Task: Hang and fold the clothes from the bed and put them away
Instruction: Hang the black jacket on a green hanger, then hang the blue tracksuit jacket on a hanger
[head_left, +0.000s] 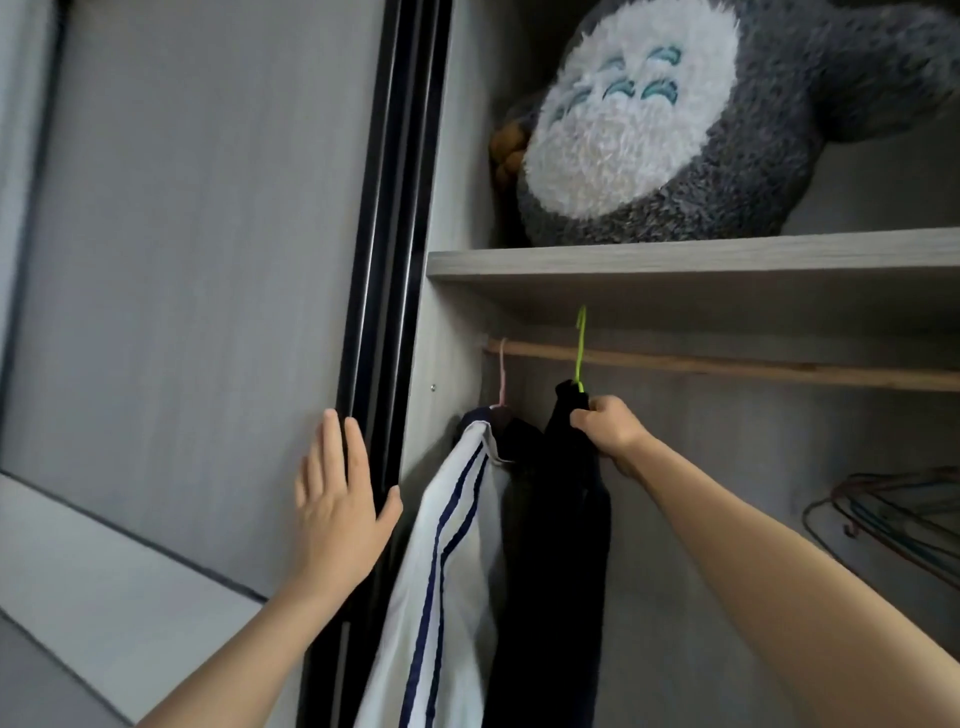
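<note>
Green hanger w/ dark garment is being gripped by R hand, hook just above it, prob. not seated on rod yet. L hand is pressing flat, fingers straight, on door. Striped top is hanging between hands, done; rest unseen.

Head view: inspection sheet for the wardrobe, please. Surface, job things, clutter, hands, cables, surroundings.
Surface: wooden rail under a shelf.
Job's things: dark garment on green hanger, hook crossing the rail, seating unclear; white striped garment on pink hanger at the rail's left end.
Clutter: spare hangers bunched low right; grey plush toy on the shelf.
Hands: left hand flat on the sliding door; right hand grips the dark garment's top.
Cables: nothing seen.
Surroundings: grey wardrobe walls.
</note>
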